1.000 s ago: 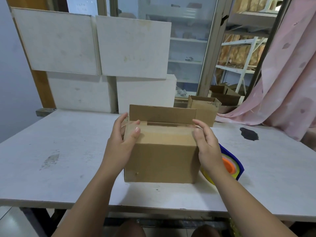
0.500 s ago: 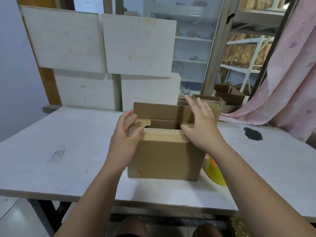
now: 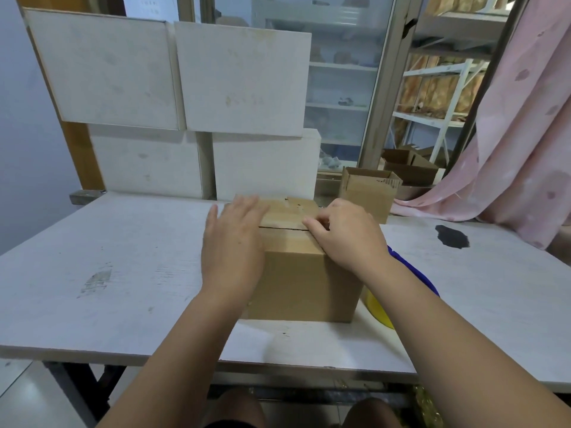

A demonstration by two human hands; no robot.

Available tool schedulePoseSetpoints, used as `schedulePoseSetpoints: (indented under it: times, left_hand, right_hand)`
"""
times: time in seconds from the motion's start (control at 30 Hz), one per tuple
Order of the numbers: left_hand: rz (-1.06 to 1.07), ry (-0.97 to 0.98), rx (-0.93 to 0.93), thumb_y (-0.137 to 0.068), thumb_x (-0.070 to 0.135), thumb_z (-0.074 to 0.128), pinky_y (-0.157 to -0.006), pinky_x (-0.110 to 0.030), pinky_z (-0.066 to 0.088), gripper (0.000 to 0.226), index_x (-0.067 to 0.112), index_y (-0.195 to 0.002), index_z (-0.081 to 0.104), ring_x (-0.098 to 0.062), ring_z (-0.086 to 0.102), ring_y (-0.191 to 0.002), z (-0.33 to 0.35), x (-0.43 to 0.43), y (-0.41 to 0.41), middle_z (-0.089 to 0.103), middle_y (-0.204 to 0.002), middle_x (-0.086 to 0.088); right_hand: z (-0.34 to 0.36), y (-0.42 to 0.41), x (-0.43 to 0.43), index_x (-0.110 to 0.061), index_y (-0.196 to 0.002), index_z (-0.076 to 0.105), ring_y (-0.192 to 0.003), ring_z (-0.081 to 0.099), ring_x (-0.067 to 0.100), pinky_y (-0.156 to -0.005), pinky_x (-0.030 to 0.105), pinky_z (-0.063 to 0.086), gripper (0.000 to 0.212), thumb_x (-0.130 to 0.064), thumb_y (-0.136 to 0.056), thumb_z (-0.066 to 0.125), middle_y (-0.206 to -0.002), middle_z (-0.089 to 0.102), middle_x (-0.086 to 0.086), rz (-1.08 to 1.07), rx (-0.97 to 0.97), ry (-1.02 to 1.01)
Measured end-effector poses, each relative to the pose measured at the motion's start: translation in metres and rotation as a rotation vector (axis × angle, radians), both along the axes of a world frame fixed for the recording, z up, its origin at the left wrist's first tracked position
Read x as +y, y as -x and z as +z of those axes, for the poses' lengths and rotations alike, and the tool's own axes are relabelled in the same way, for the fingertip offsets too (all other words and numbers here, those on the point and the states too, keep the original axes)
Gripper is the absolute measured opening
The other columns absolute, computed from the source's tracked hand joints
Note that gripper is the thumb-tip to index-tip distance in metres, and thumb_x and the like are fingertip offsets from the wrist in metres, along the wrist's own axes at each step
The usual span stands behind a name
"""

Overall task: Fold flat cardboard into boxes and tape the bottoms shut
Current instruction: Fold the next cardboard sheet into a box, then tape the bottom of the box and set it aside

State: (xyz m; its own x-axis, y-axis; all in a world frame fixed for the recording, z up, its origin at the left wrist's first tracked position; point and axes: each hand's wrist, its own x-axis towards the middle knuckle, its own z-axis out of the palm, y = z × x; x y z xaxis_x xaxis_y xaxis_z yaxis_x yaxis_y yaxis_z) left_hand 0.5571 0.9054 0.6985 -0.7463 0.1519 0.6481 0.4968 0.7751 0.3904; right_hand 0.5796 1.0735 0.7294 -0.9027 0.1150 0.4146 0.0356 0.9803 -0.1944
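The box [image 3: 302, 282] stands on the table [image 3: 108, 273] under the left hand [image 3: 231, 242] and the right hand [image 3: 349, 236], with a tape dispenser [image 3: 378, 310] just right of them, a second box [image 3: 367, 193] behind the right hand, and boards [image 3: 241, 78] farther behind.

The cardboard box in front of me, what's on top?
Both hands: the left hand lies flat on the closed flaps, the right hand, fingers curled, at the seam. The flaps under the palms and the inside of the box are hidden.
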Motion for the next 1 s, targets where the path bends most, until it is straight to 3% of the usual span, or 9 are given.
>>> schedulePoseSetpoints:
  times: [0.13, 0.2, 0.27, 0.4, 0.5, 0.63, 0.7, 0.87, 1.0]
  left_hand:
    - [-0.062, 0.182, -0.1, -0.1, 0.013, 0.037, -0.107, -0.031, 0.029, 0.039, 0.022, -0.137, 0.046, -0.02, 0.038, -0.134, 0.009, 0.025, -0.006, 0.041, -0.147, 0.005]
    - [-0.092, 0.283, -0.127, -0.102, 0.029, 0.031, -0.088, -0.032, 0.039, 0.033, 0.023, -0.127, 0.052, -0.018, 0.048, -0.122, 0.012, 0.036, -0.009, 0.048, -0.141, 0.006]
    - [-0.054, 0.384, -0.1, -0.102, 0.037, 0.023, -0.066, -0.031, 0.037, 0.037, 0.023, -0.109, 0.057, -0.019, 0.058, -0.103, 0.012, 0.042, -0.012, 0.061, -0.12, 0.004]
    - [-0.016, 0.419, -0.066, -0.102, 0.038, 0.017, -0.062, -0.029, 0.03, 0.042, 0.024, -0.108, 0.056, -0.018, 0.06, -0.098, 0.008, 0.04, -0.014, 0.064, -0.11, 0.005]
    - [-0.052, 0.436, -0.085, -0.099, 0.046, 0.01, -0.058, -0.029, 0.027, 0.044, 0.026, -0.09, 0.049, -0.016, 0.059, -0.093, 0.006, 0.039, -0.012, 0.061, -0.107, 0.007]
    - [-0.069, 0.447, -0.062, -0.084, 0.06, -0.002, -0.053, -0.031, 0.026, 0.067, 0.025, -0.092, 0.054, -0.015, 0.058, -0.088, 0.001, 0.038, -0.009, 0.058, -0.098, 0.009]
    - [-0.072, 0.445, -0.047, -0.084, 0.06, -0.003, -0.052, -0.031, 0.024, 0.067, 0.025, -0.092, 0.054, -0.015, 0.058, -0.09, 0.0, 0.038, -0.008, 0.058, -0.099, 0.009]
    - [-0.061, 0.421, -0.034, -0.086, 0.057, -0.001, -0.049, -0.03, 0.021, 0.058, 0.026, -0.085, 0.048, -0.015, 0.058, -0.086, -0.002, 0.039, -0.006, 0.058, -0.094, 0.008]
    - [-0.073, 0.398, -0.034, -0.09, 0.053, 0.006, -0.052, -0.032, 0.021, 0.05, 0.027, -0.086, 0.048, -0.016, 0.058, -0.09, -0.001, 0.039, -0.009, 0.059, -0.101, 0.007]
  right_hand:
    - [0.002, 0.0, 0.0, -0.02, -0.092, 0.074, -0.085, 0.056, 0.018, -0.075, 0.038, 0.053, 0.029, -0.036, -0.094, 0.051, -0.094, 0.06, -0.001, -0.001, -0.001, 0.019]
    - [0.003, -0.001, 0.0, -0.02, -0.093, 0.074, -0.087, 0.058, 0.019, -0.075, 0.037, 0.052, 0.027, -0.035, -0.095, 0.051, -0.093, 0.064, 0.0, 0.008, 0.005, 0.008]
    - [0.005, -0.002, 0.004, -0.023, -0.097, 0.074, -0.093, 0.059, 0.02, -0.078, 0.033, 0.05, 0.025, -0.031, -0.095, 0.05, -0.099, 0.068, -0.001, 0.026, -0.009, 0.024]
    - [0.005, -0.015, 0.032, -0.028, -0.108, 0.072, -0.106, 0.056, 0.008, -0.084, 0.019, 0.039, 0.028, -0.018, -0.095, 0.048, -0.112, 0.069, -0.011, 0.064, 0.028, 0.343]
    - [-0.013, -0.024, 0.071, -0.028, -0.119, 0.064, -0.112, 0.056, 0.015, -0.094, 0.032, 0.046, 0.037, -0.013, -0.091, 0.046, -0.118, 0.066, -0.007, -0.141, 0.107, 0.385]
    - [-0.04, -0.033, 0.116, -0.032, -0.14, 0.041, -0.112, 0.053, 0.024, -0.086, 0.034, 0.046, 0.057, -0.022, -0.087, 0.057, -0.13, 0.056, 0.003, -0.371, -0.33, 0.36]
    - [-0.05, -0.036, 0.126, -0.026, -0.132, 0.047, -0.103, 0.054, 0.024, -0.079, 0.03, 0.043, 0.047, -0.024, -0.087, 0.061, -0.123, 0.058, 0.006, -0.343, -0.474, 0.439]
    - [-0.066, -0.037, 0.14, -0.011, -0.1, 0.056, -0.074, 0.052, 0.021, -0.055, 0.026, 0.039, 0.02, -0.021, -0.083, 0.062, -0.081, 0.055, 0.004, -0.407, -0.499, 0.45]
    - [-0.069, -0.036, 0.143, -0.008, -0.087, 0.058, -0.071, 0.053, 0.024, -0.056, 0.027, 0.039, 0.008, -0.015, -0.083, 0.06, -0.078, 0.057, 0.009, -0.442, -0.446, 0.527]
